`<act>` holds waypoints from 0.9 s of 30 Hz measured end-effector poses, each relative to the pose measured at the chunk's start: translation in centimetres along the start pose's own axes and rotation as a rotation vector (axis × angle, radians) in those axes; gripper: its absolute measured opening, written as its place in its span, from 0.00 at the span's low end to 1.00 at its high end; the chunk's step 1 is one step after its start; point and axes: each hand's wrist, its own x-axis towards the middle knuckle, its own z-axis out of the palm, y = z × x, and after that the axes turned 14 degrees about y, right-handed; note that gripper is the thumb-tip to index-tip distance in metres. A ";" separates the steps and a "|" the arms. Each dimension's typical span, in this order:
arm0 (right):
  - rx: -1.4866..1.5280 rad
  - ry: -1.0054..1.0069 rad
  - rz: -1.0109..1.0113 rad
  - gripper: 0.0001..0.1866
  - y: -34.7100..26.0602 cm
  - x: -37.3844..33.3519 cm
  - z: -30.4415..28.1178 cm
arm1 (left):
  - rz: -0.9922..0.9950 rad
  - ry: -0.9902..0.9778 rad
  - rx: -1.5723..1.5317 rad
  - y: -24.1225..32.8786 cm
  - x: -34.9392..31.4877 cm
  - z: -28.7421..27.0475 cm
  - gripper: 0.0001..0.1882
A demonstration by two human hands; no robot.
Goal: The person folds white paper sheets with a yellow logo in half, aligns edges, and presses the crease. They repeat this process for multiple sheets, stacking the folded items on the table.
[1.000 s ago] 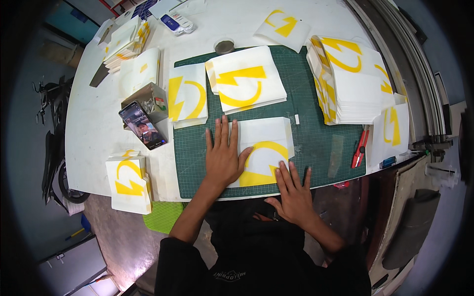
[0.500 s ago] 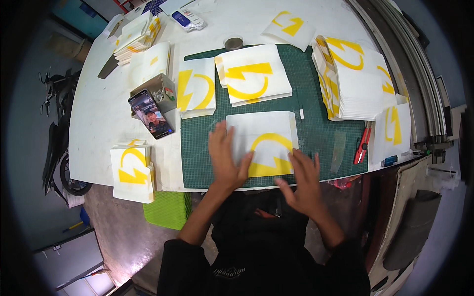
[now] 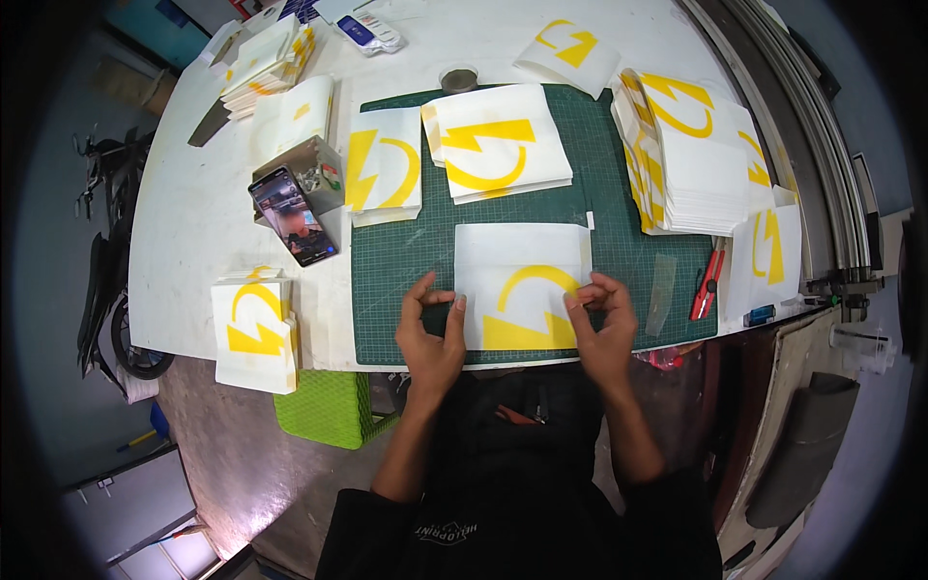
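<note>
A white sheet [image 3: 527, 246] with a yellow arc and bolt shape lies in front of me on the green cutting mat [image 3: 633, 324]. A crease line crosses it near its far end. At its left edge my left hand [image 3: 431, 333] is closed, thumb and curled fingertips meeting on the edge. My right hand [image 3: 607, 324] pinches the right edge, its thumb over the yellow arc. Beyond the sheet sits a stack of matching printed sheets [image 3: 498, 145], with a narrower stack [image 3: 387, 164] to its left.
To the right are a thick stack of printed sheets [image 3: 691, 174] and a red cutter knife [image 3: 709, 282]. A phone [image 3: 293, 217] leans on a small box [image 3: 324, 174] at the left. Another stack [image 3: 253, 333] overhangs the near left table edge. A round tin [image 3: 458, 79] stands behind the mat.
My hands, flat and spread over the sheet before, now grip its side edges. The sheet has shifted slightly right and sits straighter.
</note>
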 end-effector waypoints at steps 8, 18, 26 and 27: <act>-0.222 -0.049 0.018 0.22 -0.9 -0.1 -0.8 | -0.076 -0.037 0.117 0.9 0.6 0.8 0.26; 0.258 -0.285 -0.056 0.46 -0.6 0.5 -2.5 | -0.504 -0.052 -0.582 -0.4 1.0 -0.1 0.24; 0.073 -0.332 -0.188 0.44 2.0 0.4 -2.7 | -0.606 -0.133 -0.940 -0.8 2.6 -0.8 0.36; 0.131 -0.293 -0.074 0.42 1.5 0.2 -2.2 | -0.460 -0.197 -0.881 -0.5 2.4 -0.7 0.39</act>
